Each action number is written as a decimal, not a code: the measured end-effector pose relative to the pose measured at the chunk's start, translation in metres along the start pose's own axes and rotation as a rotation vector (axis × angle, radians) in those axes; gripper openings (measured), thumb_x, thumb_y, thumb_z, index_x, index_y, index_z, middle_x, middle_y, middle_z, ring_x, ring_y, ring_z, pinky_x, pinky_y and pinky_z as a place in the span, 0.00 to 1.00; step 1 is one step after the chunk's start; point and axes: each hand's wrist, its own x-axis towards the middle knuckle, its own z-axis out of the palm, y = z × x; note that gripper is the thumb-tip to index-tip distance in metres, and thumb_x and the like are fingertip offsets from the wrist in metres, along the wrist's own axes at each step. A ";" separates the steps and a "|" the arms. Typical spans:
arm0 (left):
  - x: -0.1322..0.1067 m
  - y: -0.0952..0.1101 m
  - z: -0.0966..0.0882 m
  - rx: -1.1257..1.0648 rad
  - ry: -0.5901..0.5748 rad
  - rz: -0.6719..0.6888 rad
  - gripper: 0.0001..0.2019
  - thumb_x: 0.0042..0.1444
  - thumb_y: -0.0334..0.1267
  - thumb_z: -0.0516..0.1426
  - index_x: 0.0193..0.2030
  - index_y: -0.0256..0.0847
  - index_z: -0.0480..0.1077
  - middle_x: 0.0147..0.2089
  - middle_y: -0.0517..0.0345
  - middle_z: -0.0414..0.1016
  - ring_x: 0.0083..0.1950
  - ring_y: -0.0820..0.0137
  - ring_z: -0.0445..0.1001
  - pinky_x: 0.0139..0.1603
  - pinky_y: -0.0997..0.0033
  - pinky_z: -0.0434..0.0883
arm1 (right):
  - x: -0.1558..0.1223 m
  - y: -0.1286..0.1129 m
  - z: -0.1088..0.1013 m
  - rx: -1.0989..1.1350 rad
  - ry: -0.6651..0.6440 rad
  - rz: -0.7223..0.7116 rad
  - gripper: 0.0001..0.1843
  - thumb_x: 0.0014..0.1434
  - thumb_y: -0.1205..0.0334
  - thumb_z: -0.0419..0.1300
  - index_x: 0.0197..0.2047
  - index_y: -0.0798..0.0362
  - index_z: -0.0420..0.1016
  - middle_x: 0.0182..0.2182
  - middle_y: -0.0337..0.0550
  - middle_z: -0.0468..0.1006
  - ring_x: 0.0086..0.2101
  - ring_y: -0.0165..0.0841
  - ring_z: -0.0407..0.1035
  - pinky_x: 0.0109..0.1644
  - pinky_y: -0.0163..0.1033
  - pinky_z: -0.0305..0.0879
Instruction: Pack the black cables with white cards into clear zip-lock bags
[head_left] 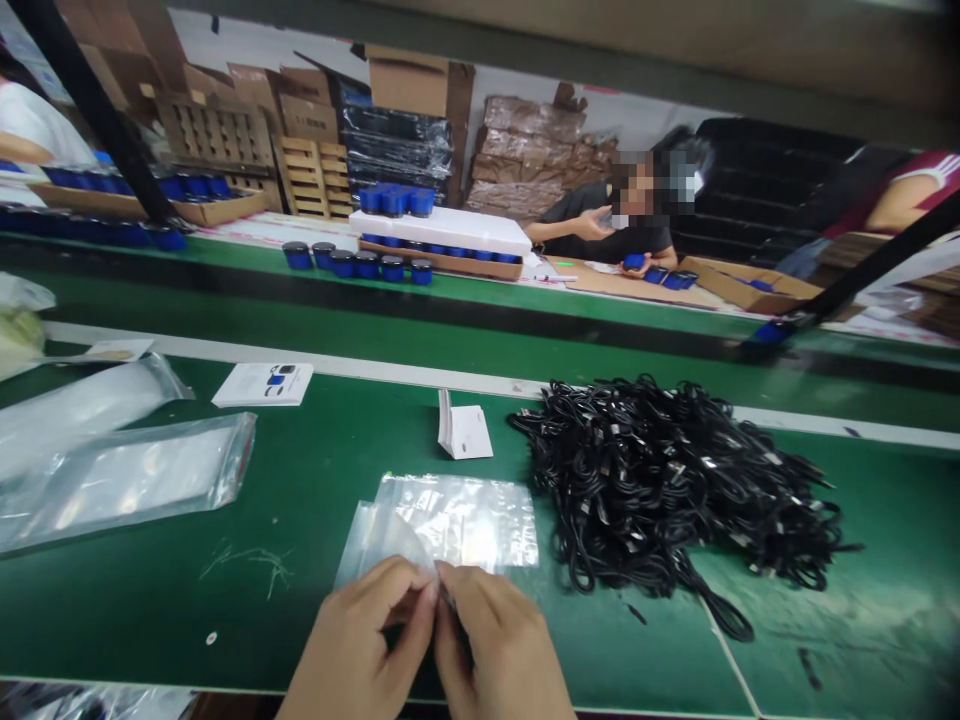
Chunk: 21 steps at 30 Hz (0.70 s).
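Note:
My left hand point(375, 625) and my right hand point(491, 635) meet at the near edge of the green table, thumbs and fingers pinched together. Between the fingertips they grip the edge of a clear plastic bag point(409, 540); part of it is hidden by the fingers. Just beyond the hands lie flat clear plastic bags point(480, 520), overlapping one another. A folded white leaflet point(469, 432) stands partly open behind these bags. To the right is a large heap of coiled black cables point(660, 480).
Larger clear plastic bags point(142, 470) lie at the left, near a stack of printed leaflets point(264, 384). Across the green conveyor point(420, 330) stand blue jars with black lids point(366, 265) and a white foam tray point(442, 228). A co-worker point(600, 225) holds items there. An overhead beam crosses the top.

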 end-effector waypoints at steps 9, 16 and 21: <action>0.007 -0.011 0.001 0.232 0.017 0.218 0.16 0.60 0.32 0.47 0.21 0.42 0.57 0.20 0.64 0.64 0.23 0.75 0.67 0.24 0.78 0.63 | 0.013 -0.001 0.000 -0.278 -0.109 -0.010 0.14 0.57 0.72 0.46 0.25 0.50 0.65 0.18 0.39 0.71 0.18 0.33 0.67 0.25 0.37 0.51; 0.000 -0.019 0.004 0.214 0.107 0.137 0.14 0.58 0.31 0.48 0.21 0.43 0.53 0.20 0.67 0.58 0.22 0.76 0.63 0.24 0.79 0.60 | 0.038 0.005 -0.023 -0.151 -0.172 0.205 0.13 0.58 0.69 0.49 0.23 0.52 0.66 0.17 0.37 0.69 0.18 0.31 0.65 0.23 0.35 0.50; 0.000 -0.020 0.001 0.169 0.108 0.077 0.16 0.62 0.36 0.47 0.22 0.43 0.52 0.20 0.68 0.57 0.20 0.77 0.61 0.22 0.80 0.60 | 0.098 0.028 -0.044 0.127 -0.246 0.446 0.23 0.59 0.53 0.58 0.53 0.57 0.66 0.44 0.53 0.75 0.43 0.44 0.70 0.45 0.44 0.63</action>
